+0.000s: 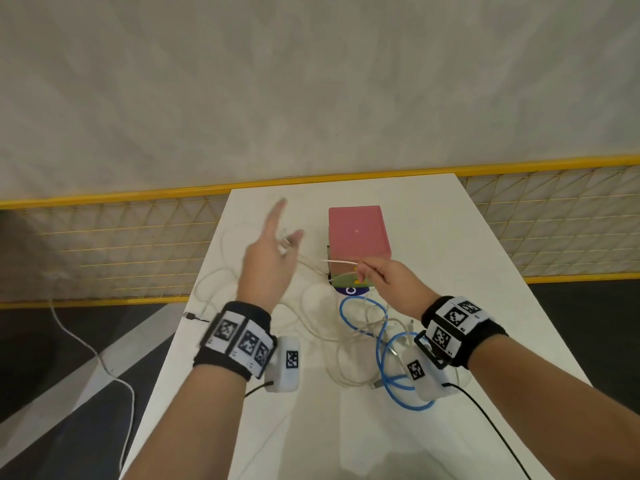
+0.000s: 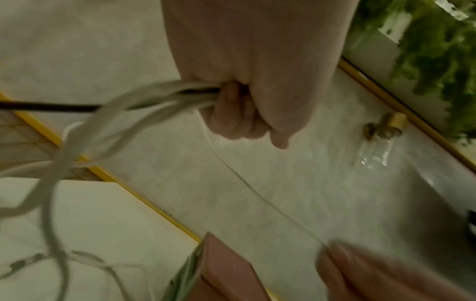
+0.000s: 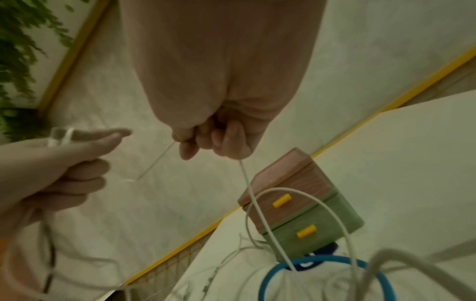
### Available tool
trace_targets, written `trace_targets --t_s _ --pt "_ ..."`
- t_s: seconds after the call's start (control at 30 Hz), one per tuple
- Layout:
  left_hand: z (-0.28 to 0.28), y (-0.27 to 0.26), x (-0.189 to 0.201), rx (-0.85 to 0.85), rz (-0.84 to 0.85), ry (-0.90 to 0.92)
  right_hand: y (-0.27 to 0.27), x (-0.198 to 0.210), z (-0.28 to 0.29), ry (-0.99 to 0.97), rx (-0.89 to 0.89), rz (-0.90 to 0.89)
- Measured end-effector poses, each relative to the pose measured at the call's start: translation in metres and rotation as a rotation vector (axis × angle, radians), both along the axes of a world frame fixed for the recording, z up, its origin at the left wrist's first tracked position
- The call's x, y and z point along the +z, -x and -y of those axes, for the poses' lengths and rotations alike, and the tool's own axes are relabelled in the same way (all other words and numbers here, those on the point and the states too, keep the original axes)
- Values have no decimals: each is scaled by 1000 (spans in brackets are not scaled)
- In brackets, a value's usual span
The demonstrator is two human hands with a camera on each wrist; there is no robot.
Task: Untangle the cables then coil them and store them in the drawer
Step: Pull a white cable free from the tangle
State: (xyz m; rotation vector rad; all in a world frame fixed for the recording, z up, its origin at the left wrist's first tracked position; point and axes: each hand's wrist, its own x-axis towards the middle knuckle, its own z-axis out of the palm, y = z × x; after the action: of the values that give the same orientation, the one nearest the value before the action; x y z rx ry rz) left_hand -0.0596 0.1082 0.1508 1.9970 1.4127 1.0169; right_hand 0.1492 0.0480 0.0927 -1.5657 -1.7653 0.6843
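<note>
Pulling steadily helps: left hand [image 1: 268,261] grips bundled white cables [image 2: 144,101]; right hand [image 1: 391,282] pinches one strand [image 3: 253,201], easing it free gently.

Right hand [image 3: 213,130] pinches thin white cable [image 3: 255,205] above pink-green drawer box [image 3: 304,205]; blue cable [image 3: 335,262] below.

One blue cable [image 1: 384,344], perhaps several white cables [image 1: 311,320], one drawer unit [image 1: 358,237].
</note>
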Motion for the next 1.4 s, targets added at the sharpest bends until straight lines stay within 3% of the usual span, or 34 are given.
trace_targets --t_s 0.1,0.17,0.23,0.37,0.43,0.5,0.63,0.73,0.8,0.93,1.0,1.07,1.2,1.27,1.33,1.4 --pt "17 -23 -18 -276 -148 118 10 10 -2 -46 52 -10" --pt "22 -30 -22 -295 -122 136 11 17 -1 -58 65 -14" --pt "16 -29 -19 -216 -48 128 6 17 1 -61 55 -7" --pt "-6 -8 2 132 206 31 -8 0 11 10 -14 -25" --pt "-9 -3 5 180 165 -35 -8 -6 12 17 -21 -29" --pt "-1 -10 3 77 44 -44 -5 -6 11 1 -6 -27" --pt "21 -35 -11 -293 -238 52 5 7 8 -55 52 -46" --pt "25 -43 -19 -332 -188 93 7 15 6 -89 84 -62" --pt "21 -41 -14 -257 -100 75 4 14 7 -74 62 -65" --pt "-4 -17 7 105 183 -30 -9 2 18 25 -14 -82" --pt "-9 -9 11 163 185 -93 -9 0 22 47 -3 -70" --pt "0 -12 9 67 116 -86 -5 1 21 40 -1 -61" --pt "25 -32 -9 -352 -211 78 5 10 13 -47 48 -79" --pt "28 -37 -17 -400 -275 77 7 14 12 -59 86 -88" --pt "23 -35 -15 -320 -211 58 4 15 14 -39 77 -82" --pt "11 -26 -5 -117 -51 7 -4 10 18 29 24 -69"
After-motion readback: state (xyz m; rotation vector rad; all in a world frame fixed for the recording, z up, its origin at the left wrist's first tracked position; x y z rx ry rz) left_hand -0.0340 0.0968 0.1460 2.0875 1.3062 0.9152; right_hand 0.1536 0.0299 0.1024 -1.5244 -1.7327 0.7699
